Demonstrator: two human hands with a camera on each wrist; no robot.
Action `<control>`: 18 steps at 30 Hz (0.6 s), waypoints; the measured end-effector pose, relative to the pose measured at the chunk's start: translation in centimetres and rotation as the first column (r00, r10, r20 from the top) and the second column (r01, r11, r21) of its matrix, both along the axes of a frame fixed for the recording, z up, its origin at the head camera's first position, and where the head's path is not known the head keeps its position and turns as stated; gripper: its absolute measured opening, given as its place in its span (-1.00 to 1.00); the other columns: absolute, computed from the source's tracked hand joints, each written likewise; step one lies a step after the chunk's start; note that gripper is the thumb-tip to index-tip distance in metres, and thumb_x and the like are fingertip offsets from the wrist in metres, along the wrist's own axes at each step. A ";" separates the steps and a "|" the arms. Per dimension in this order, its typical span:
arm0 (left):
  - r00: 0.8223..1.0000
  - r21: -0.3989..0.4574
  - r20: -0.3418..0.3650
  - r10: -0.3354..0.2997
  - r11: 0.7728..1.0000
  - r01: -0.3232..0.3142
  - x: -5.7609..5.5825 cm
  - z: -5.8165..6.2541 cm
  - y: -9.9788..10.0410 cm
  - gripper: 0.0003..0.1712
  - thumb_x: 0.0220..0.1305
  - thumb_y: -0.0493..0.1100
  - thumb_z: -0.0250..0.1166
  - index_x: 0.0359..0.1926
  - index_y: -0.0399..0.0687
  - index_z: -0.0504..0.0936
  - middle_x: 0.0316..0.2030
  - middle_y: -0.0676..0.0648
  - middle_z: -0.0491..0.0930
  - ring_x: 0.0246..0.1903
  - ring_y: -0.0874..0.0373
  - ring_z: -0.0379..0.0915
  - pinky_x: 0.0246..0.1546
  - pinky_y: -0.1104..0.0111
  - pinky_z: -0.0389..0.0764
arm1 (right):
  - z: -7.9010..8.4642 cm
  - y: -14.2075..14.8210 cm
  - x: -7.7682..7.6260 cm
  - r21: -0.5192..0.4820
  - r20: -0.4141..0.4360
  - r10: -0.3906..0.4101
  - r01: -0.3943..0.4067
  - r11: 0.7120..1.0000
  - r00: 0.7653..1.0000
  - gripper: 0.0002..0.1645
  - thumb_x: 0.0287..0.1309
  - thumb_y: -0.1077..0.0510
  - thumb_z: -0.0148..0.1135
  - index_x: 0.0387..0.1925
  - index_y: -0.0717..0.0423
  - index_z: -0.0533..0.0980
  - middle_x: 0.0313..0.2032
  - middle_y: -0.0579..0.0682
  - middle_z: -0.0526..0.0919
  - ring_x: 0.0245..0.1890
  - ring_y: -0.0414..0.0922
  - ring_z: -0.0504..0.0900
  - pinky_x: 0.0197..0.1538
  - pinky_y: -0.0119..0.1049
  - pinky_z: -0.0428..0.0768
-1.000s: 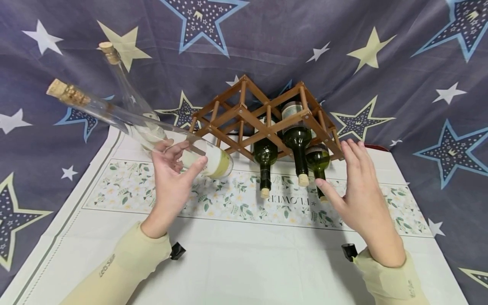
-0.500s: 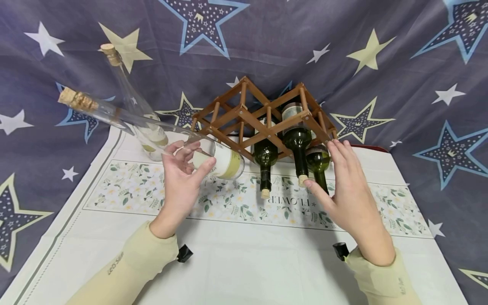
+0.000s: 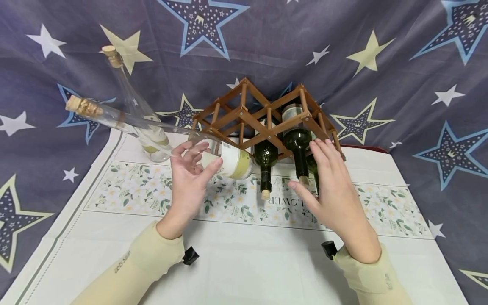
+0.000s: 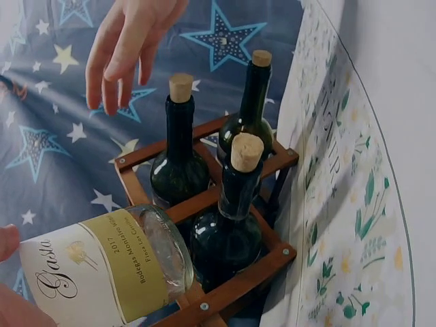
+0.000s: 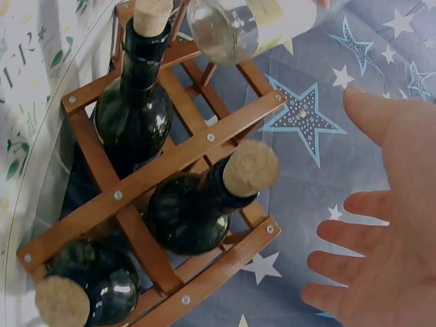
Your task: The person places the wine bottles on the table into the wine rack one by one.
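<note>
Listing from left to right: a standing clear bottle (image 3: 140, 105), corked, upright on the white tablecloth (image 3: 259, 262), its flat base presumably keeping it steady; a clear "Gasta" bottle (image 3: 228, 156), tilted, cork up and left, base toward the rack; the left hand (image 3: 189, 180), fingers and thumb curled about this bottle's lower body, likely to bear the weight near its heavy end; a brown wooden lattice wine rack (image 3: 242, 111), its diamond cells apparently shaped to stop bottles rolling; in it, corks outward, the left green bottle (image 3: 265, 156), the middle green bottle (image 3: 297, 140) and the right green bottle (image 3: 313, 169), partly hidden; the right hand (image 3: 339, 195), wide, fingers extended, holding nothing, near the rack's right end. Contact between "Gasta" base and rack: cannot tell. Against half a second ago: left hand and "Gasta" bottle further right; right hand further left, covering more of the right green bottle; standing bottle, rack and racked bottles unmoved.
</note>
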State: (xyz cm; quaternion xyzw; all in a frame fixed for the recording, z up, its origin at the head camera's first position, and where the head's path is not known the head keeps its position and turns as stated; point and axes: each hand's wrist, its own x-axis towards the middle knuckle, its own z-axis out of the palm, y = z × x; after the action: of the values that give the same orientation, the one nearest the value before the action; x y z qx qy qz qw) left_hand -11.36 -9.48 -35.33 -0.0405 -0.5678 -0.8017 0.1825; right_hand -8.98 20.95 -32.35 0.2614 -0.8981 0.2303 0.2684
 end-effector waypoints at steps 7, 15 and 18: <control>1.000 0.033 0.012 -0.026 0.999 0.025 0.1 0.2 0.5 -0.21 0.21 -0.52 0.43 0.28 -0.04 0.19 0.15 -0.10 0.62 0.20 -0.06 0.38 0.04 0.40 0.48 | 0.0 -1.2 -0.1 -0.001 -0.028 0.034 -0.034 0.999 0.999 0.10 0.47 -0.44 0.10 0.62 0.31 0.16 0.56 0.30 0.23 0.63 0.22 0.07 0.61 0.15 0.05; 0.998 0.050 0.033 -0.048 0.998 0.047 0.2 0.2 1.1 -0.23 0.22 -0.52 0.40 0.27 -0.05 0.17 0.27 -0.26 0.56 0.33 -0.09 0.35 0.13 0.36 0.51 | -0.1 -2.2 -0.2 0.007 -0.014 0.051 -0.050 0.999 0.999 0.09 0.43 -0.38 0.21 0.64 0.24 0.15 0.59 0.24 0.19 0.64 0.18 0.05 0.62 0.15 0.01; 0.998 0.071 0.022 -0.061 0.996 0.059 0.2 0.2 1.4 -0.23 0.21 -0.52 0.40 0.26 -0.03 0.18 0.26 -0.26 0.57 0.36 -0.14 0.36 0.20 0.30 0.53 | -0.1 -2.6 -0.3 0.009 -0.015 0.058 -0.058 0.998 0.998 0.10 0.44 -0.42 0.16 0.64 0.23 0.15 0.59 0.25 0.20 0.64 0.17 0.05 0.61 0.16 0.03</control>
State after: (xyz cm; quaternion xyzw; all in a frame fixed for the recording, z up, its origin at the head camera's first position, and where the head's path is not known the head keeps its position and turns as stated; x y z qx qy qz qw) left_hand -11.12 -8.11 -35.15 -0.0415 -0.5397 -0.8268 0.1528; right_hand -9.27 18.35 -32.47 0.2901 -0.8891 0.2324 0.2672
